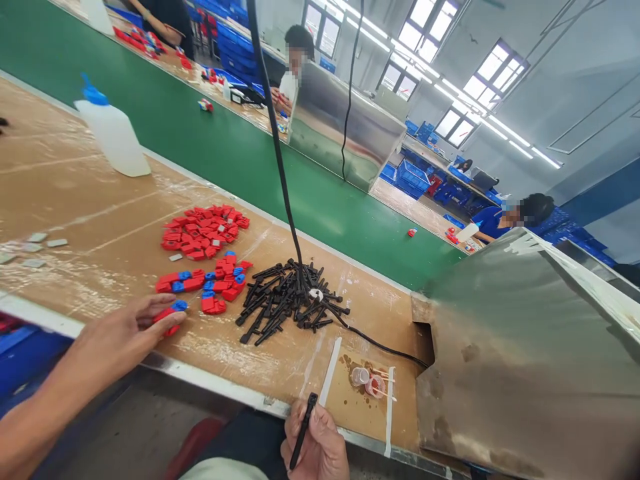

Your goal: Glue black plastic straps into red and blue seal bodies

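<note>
My left hand [123, 330] grips a red plastic piece with a blue end [173, 319] between thumb and fingers, low over the bench near its front edge. Just beyond it lie several like red-and-blue pieces [215, 283], and behind those a heap of small red pieces [205, 230]. My right hand [316, 440], at the bench's front edge, pinches a slim black plastic stick [303, 432] with a wider head, held tilted. A pile of similar black sticks [280, 300] is spread on the bench between and beyond my hands.
A black cable [280, 153] hangs into the black pile and runs to a metal box [525, 360] at right. Small cups [367, 380] with swabs stand before it. A white bottle [114, 137] stands at left. Beyond the green conveyor belt [240, 153], people sit working.
</note>
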`<state>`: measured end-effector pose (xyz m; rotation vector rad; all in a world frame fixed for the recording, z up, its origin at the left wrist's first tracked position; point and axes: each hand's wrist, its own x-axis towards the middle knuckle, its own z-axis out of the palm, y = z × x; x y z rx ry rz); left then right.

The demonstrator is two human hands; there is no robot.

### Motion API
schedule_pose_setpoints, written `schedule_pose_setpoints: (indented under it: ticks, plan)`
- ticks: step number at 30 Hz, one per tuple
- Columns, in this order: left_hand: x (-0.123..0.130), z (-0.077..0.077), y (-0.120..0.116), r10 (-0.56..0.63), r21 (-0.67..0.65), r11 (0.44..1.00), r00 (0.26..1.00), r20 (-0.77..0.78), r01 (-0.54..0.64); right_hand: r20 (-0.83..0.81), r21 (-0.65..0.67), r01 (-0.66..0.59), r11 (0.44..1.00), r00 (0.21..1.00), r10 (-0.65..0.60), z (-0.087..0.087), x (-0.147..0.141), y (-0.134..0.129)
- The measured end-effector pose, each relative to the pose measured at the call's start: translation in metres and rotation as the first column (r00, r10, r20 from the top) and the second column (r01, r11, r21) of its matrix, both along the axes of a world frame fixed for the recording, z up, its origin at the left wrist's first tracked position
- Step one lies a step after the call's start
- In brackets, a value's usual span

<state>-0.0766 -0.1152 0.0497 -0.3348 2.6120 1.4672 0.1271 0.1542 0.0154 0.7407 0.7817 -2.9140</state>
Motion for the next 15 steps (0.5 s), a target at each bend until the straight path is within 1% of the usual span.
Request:
schedule_pose_setpoints:
  ticks: [1,2,3,4,6,7,8,9,10,11,13,15]
  plan:
    - [0.002,0.011,0.005,0.054,0.188,0.98,0.998,0.026,-0.058,-0.009,-0.001,-0.016,1.0,1.0,0.016,0.0,0.0,0.001]
    - [0.004,0.018,0.009,0.079,0.343,0.934,0.993,0.088,-0.105,-0.017,-0.001,-0.031,1.0,0.999,0.031,-0.001,-0.001,0.003]
    - [0.006,0.022,0.011,0.097,0.452,0.88,0.986,0.133,-0.148,-0.023,0.002,-0.043,0.999,0.999,0.043,-0.002,-0.001,0.004]
    - [0.007,0.022,0.012,0.105,0.526,0.829,0.977,0.185,-0.188,-0.027,0.007,-0.049,0.999,0.998,0.05,-0.003,-0.001,0.004]
    - [0.013,0.018,0.012,0.113,0.628,0.728,0.951,0.286,-0.275,-0.029,0.02,-0.05,0.999,0.998,0.05,-0.006,-0.001,0.005]
    - [0.017,0.015,0.013,0.102,0.679,0.665,0.939,0.329,-0.31,-0.028,0.026,-0.047,0.999,0.998,0.047,-0.006,-0.001,0.005]
    - [0.023,0.012,0.014,0.076,0.736,0.587,0.928,0.364,-0.337,-0.027,0.034,-0.043,0.999,0.999,0.044,-0.006,-0.001,0.005]
    - [0.029,0.01,0.017,0.04,0.788,0.506,0.922,0.386,-0.352,-0.025,0.042,-0.041,0.998,0.999,0.042,-0.005,-0.001,0.005]
    - [0.035,0.009,0.021,-0.002,0.831,0.437,0.924,0.383,-0.344,-0.023,0.051,-0.041,0.998,0.999,0.042,-0.004,-0.001,0.005]
    - [0.042,0.008,0.026,-0.045,0.864,0.387,0.93,0.366,-0.321,-0.021,0.059,-0.04,0.997,0.999,0.041,-0.001,-0.002,0.004]
    - [0.054,0.008,0.037,-0.116,0.901,0.329,0.935,0.336,-0.283,-0.017,0.067,-0.034,0.997,0.999,0.036,0.005,-0.004,0.003]
    - [0.064,0.004,0.047,-0.178,0.904,0.32,0.919,0.351,-0.283,-0.02,0.062,-0.02,0.998,1.0,0.021,0.01,-0.006,0.0]
